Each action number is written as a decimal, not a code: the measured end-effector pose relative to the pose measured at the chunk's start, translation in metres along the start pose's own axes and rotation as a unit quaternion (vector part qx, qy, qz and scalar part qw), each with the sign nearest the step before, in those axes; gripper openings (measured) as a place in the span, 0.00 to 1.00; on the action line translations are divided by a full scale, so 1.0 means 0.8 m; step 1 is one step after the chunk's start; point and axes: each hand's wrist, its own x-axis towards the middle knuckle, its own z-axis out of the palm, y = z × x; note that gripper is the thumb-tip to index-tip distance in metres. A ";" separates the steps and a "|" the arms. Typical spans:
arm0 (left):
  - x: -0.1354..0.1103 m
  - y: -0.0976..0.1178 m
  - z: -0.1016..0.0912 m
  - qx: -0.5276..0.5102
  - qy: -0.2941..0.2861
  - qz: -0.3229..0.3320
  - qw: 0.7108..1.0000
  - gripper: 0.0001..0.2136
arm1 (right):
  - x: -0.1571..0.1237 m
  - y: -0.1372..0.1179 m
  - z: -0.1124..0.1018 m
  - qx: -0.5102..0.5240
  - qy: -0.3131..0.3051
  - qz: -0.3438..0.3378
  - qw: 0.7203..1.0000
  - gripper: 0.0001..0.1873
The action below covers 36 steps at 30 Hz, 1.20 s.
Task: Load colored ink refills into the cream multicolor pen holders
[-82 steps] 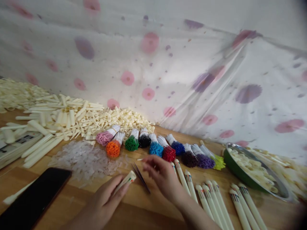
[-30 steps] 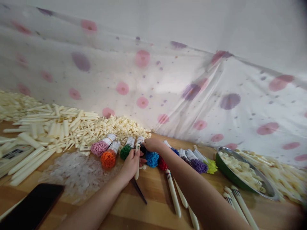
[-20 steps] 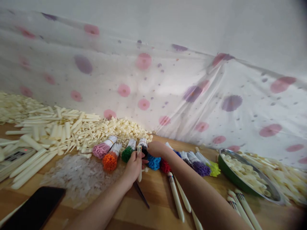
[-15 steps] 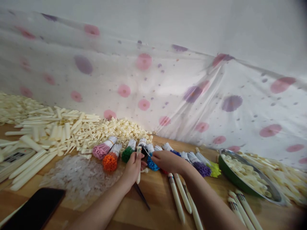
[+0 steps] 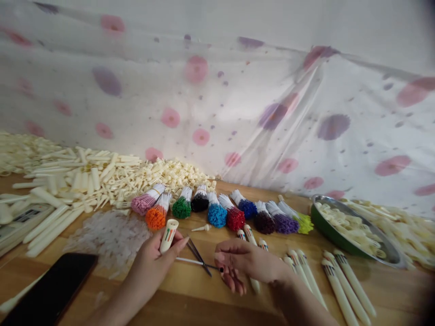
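My left hand [image 5: 158, 253] is closed around a cream pen barrel [image 5: 169, 235], tilted so that its open round end and colored pieces in its slots show. My right hand [image 5: 243, 262] has its fingers curled at the black end of a thin white pen refill [image 5: 190, 261], which points toward my left hand. Dark tweezers [image 5: 195, 251] lie on the table between my hands, crossing the refill in view. Behind them is a small cream pointed piece [image 5: 201, 228]. Bundles of white refills with colored ends, such as black [image 5: 200, 201], blue [image 5: 216, 215] and red [image 5: 235, 218], fan out beyond.
Cream plastic parts [image 5: 163, 176] are heaped at the back left. Clear small pieces [image 5: 105, 237] and a phone [image 5: 54, 287] lie at left. Multicolor pens [image 5: 340, 290] lie at right, near a green-sided metal bowl [image 5: 324, 233] of cream parts. A patterned plastic sheet [image 5: 210, 104] hangs behind.
My right hand has come down from the bundles toward the table's front with a black-ended refill. My left hand has shifted left and tipped the barrel's open end into view.
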 end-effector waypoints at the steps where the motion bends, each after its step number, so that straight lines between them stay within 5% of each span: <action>1: -0.003 -0.001 -0.002 0.007 0.012 0.004 1.000 0.10 | 0.001 0.002 0.003 0.022 0.006 -0.006 1.000 0.23; 8: -0.013 -0.005 -0.005 -0.063 0.062 -0.036 0.995 0.17 | 0.009 0.012 0.004 0.186 0.081 -0.048 0.978 0.21; 14: -0.011 -0.002 -0.006 -0.069 0.076 -0.035 0.994 0.18 | 0.020 0.030 0.024 0.320 -0.038 -0.087 0.943 0.26; 17: -0.009 -0.007 -0.007 -0.059 0.076 -0.030 0.995 0.18 | 0.026 0.034 0.033 0.355 0.001 -0.108 0.929 0.18; 22: -0.012 -0.004 -0.009 -0.036 0.047 -0.019 0.998 0.15 | 0.029 0.031 0.021 0.368 0.091 -0.122 0.917 0.14; 28: -0.023 -0.003 -0.013 0.045 -0.075 0.042 0.995 0.11 | 0.003 0.013 -0.020 0.356 0.150 -0.182 0.904 0.12; 36: -0.029 -0.018 -0.007 0.129 -0.088 0.097 0.983 0.09 | -0.003 0.009 -0.018 0.302 0.153 -0.175 0.924 0.12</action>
